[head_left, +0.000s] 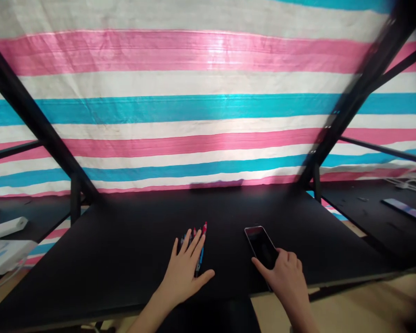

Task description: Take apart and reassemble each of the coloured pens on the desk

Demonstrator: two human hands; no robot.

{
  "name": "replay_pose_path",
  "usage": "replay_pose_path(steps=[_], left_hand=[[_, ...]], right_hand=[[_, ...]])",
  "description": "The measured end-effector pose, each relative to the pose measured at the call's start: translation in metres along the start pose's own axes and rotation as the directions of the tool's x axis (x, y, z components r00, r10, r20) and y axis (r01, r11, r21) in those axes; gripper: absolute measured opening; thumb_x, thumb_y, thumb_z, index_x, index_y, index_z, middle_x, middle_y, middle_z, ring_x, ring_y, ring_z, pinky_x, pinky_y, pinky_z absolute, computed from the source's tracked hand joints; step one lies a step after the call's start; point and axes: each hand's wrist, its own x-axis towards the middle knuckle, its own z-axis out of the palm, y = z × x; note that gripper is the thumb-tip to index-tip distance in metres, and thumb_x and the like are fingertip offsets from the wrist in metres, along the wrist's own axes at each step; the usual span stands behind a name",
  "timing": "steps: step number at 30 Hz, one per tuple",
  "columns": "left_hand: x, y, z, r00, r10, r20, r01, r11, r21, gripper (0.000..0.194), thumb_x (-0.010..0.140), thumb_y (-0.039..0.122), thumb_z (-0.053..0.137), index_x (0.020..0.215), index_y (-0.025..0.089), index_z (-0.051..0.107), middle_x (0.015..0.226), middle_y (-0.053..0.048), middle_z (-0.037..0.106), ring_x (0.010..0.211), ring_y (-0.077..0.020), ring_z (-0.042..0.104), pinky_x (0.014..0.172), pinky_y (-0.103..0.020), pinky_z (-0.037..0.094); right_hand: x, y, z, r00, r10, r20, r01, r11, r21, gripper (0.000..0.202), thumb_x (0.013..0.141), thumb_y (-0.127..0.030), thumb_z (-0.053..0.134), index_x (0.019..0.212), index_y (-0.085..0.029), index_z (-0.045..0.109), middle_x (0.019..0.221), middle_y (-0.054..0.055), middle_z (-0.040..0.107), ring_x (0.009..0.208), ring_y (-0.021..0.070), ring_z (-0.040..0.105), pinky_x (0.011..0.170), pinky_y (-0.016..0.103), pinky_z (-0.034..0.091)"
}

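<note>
Covering pens partly: left fingers

Between your left hand, spread over the pens, and the smartphone in your right hand, you have a bare strip of black tabletop to pass through. You also have broad room left of the pens, and more beyond them up to the back edge. There the striped tarp walls you off, while the left black post and right black post crowd you at the far corners.
</note>
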Motion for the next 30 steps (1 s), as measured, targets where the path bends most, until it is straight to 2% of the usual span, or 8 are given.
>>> replay_pose_path(steps=[3, 6, 15, 18, 22, 25, 27, 30], left_hand=[[0.003, 0.001, -0.002, 0.999, -0.016, 0.044, 0.016, 1.000, 0.012, 0.092, 0.089, 0.074, 0.045, 0.160, 0.020, 0.021, 0.167, -0.008, 0.018, 0.153, -0.0421, 0.012, 0.117, -0.071, 0.019], [0.005, 0.003, -0.002, 0.997, -0.040, 0.069, 0.039, 0.999, 0.012, 0.097, 0.087, 0.075, 0.045, 0.160, 0.017, 0.019, 0.167, -0.009, 0.015, 0.153, -0.0422, 0.009, 0.117, -0.071, 0.017], [0.005, -0.016, -0.019, 0.982, 0.075, 0.175, -0.071, 0.997, -0.029, 0.111, 0.077, 0.078, 0.058, 0.161, 0.026, 0.007, 0.168, -0.005, 0.011, 0.154, -0.0405, 0.004, 0.119, -0.069, 0.012], [0.004, -0.023, -0.022, 0.981, 0.047, 0.187, -0.044, 0.999, -0.020, 0.111, 0.076, 0.080, 0.057, 0.161, 0.028, 0.007, 0.168, -0.005, 0.010, 0.154, -0.0409, 0.003, 0.119, -0.068, 0.011], [0.005, -0.026, -0.019, 0.980, 0.001, 0.199, -0.002, 1.000, 0.003, 0.109, 0.078, 0.074, 0.060, 0.161, 0.027, 0.009, 0.168, -0.005, 0.010, 0.154, -0.0398, 0.004, 0.119, -0.067, 0.013], [0.006, -0.024, -0.015, 0.985, -0.002, 0.170, 0.000, 1.000, 0.013, 0.113, 0.075, 0.074, 0.063, 0.162, 0.024, 0.010, 0.168, -0.007, 0.010, 0.154, -0.0401, 0.005, 0.119, -0.067, 0.013], [0.007, -0.022, -0.012, 0.992, 0.023, 0.124, -0.025, 1.000, 0.017, 0.114, 0.074, 0.075, 0.064, 0.162, 0.023, 0.012, 0.168, -0.009, 0.013, 0.154, -0.0407, 0.007, 0.119, -0.068, 0.012], [0.004, -0.017, -0.007, 0.997, 0.072, 0.031, -0.073, 0.997, 0.034, 0.104, 0.079, 0.070, 0.063, 0.161, 0.022, 0.019, 0.167, -0.011, 0.020, 0.154, -0.0398, 0.013, 0.119, -0.069, 0.013]], right_hand=[[0.000, 0.001, 0.002, 1.000, 0.000, -0.009, 0.000, 1.000, -0.002, 0.076, 0.076, -0.063, 0.072, 0.115, 0.000, 0.057, 0.103, 0.023, 0.061, 0.102, 0.0397, 0.061, 0.081, 0.043, 0.051], [0.000, 0.000, 0.000, 1.000, 0.022, 0.019, -0.022, 1.000, 0.007, 0.070, 0.079, -0.063, 0.068, 0.116, -0.004, 0.057, 0.105, 0.021, 0.061, 0.102, 0.0393, 0.061, 0.077, 0.042, 0.052], [0.006, 0.001, -0.005, 0.997, 0.036, 0.068, -0.039, 0.998, 0.042, 0.059, 0.082, -0.064, 0.060, 0.112, -0.013, 0.057, 0.106, 0.016, 0.059, 0.099, 0.0363, 0.064, 0.070, 0.039, 0.052], [0.005, 0.003, -0.001, 0.999, 0.025, 0.032, -0.027, 0.998, 0.048, 0.063, 0.080, -0.063, 0.065, 0.114, -0.010, 0.058, 0.108, 0.019, 0.059, 0.099, 0.0370, 0.063, 0.071, 0.040, 0.052], [0.002, 0.006, 0.004, 1.000, -0.010, 0.008, 0.010, 0.999, 0.038, 0.074, 0.077, -0.066, 0.068, 0.119, -0.006, 0.057, 0.110, 0.022, 0.059, 0.100, 0.0392, 0.061, 0.072, 0.041, 0.051], [0.002, 0.008, 0.004, 1.000, -0.014, 0.019, 0.014, 0.999, 0.039, 0.075, 0.079, -0.068, 0.064, 0.122, -0.006, 0.057, 0.111, 0.023, 0.060, 0.100, 0.0403, 0.060, 0.072, 0.043, 0.051], [0.004, 0.006, 0.000, 1.000, 0.005, -0.016, -0.003, 0.998, 0.067, 0.074, 0.083, -0.068, 0.059, 0.125, -0.007, 0.057, 0.114, 0.023, 0.060, 0.102, 0.0417, 0.059, 0.074, 0.046, 0.050], [0.003, -0.014, -0.011, 0.994, -0.036, -0.104, 0.057, 0.977, 0.207, 0.058, 0.094, -0.057, 0.050, 0.131, -0.014, 0.056, 0.122, 0.022, 0.060, 0.106, 0.0400, 0.057, 0.082, 0.050, 0.049]])
